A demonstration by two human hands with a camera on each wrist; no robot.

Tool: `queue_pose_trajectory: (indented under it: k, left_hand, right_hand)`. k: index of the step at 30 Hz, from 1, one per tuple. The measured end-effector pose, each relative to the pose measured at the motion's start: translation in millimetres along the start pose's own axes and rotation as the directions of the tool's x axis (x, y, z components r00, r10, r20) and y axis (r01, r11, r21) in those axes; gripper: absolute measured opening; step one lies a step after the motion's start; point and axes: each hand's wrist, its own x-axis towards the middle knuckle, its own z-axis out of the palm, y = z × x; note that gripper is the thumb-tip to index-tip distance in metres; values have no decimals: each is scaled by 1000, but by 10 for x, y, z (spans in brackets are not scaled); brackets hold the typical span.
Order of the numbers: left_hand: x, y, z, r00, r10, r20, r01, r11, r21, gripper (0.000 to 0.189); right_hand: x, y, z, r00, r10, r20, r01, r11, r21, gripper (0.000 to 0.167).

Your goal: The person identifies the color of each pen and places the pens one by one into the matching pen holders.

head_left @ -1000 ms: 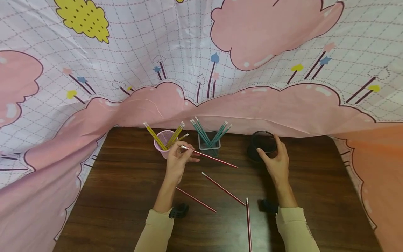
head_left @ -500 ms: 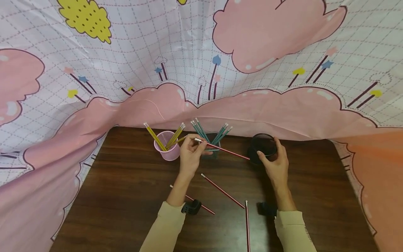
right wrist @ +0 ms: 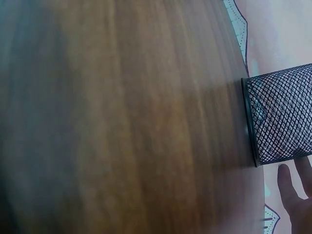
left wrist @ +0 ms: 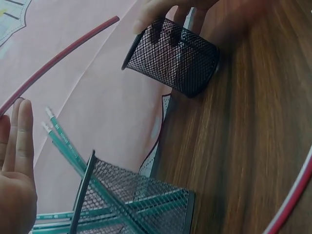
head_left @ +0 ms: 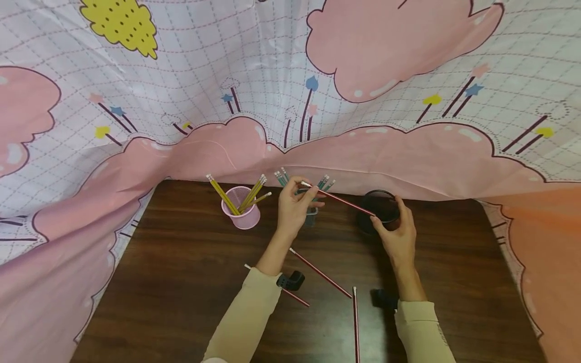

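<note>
My left hand (head_left: pixel 290 209) pinches a red pencil (head_left: pixel 342 201) near its white eraser end, above the black square mesh holder. The pencil's other end slants down to the right, at the rim of a round black mesh pencil cup (head_left: pixel 366 222). My right hand (head_left: pixel 399 237) holds this cup by its rim, thumb at the near side and fingers on the right. In the left wrist view the cup (left wrist: pixel 170 61) stands on the table, and the pencil (left wrist: pixel 63 53) is above and apart from it. Three more red pencils (head_left: pixel 322 274) lie on the table.
A pink mesh cup (head_left: pixel 247 220) holds several yellow pencils (head_left: pixel 221 194). Beside it, a black square mesh holder (left wrist: pixel 146 187) contains several green pencils (left wrist: pixel 68 151), partly hidden by the left hand in the head view. A patterned curtain (head_left: pixel 408 161) borders the wooden table (head_left: pixel 181 282).
My left hand has carried the red pencil right and slightly away, from beside the pink cup to over the square holder, bringing its end to the round cup. My right hand has stayed on the cup.
</note>
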Motion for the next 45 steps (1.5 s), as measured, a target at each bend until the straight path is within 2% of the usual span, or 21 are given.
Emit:
queue_pose_trajectory:
  k: [11, 20, 23, 27, 33, 39, 45]
  left_hand:
    - [76, -80, 132, 1000, 4, -7, -3, 998, 67, 24]
    - [66, -93, 266, 1000, 8, 6, -9, 995, 100, 22]
    - [54, -113, 306, 1000, -7, 12, 6, 997, 78, 26]
    - [46, -149, 350, 998, -23, 54, 22, 1000, 16, 33]
    - [36, -176, 371, 994, -17, 110, 24, 998, -62, 41]
    - [29, -188, 353, 992, 0, 128, 11, 996, -89, 42]
    - [0, -205, 309, 993, -5, 119, 13, 997, -70, 42]
  right_hand:
    - [-11, -9, 5, 1000, -25, 1, 25, 1000, 11, 83]
    - [-4, -15, 0, 999, -34, -14, 34, 999, -8, 82]
    - [-13, -3, 1, 1000, -25, -8, 25, 999, -24, 83]
    - [-22, 1, -5, 1000, -17, 5, 17, 999, -28, 83]
    - [-18, -8, 4, 999, -33, 7, 33, 999, -15, 81]
    - [-18, -4, 12, 999, -37, 2, 37, 999, -9, 81]
    - [-11, 2, 5, 999, -43, -4, 43, 999, -8, 80]
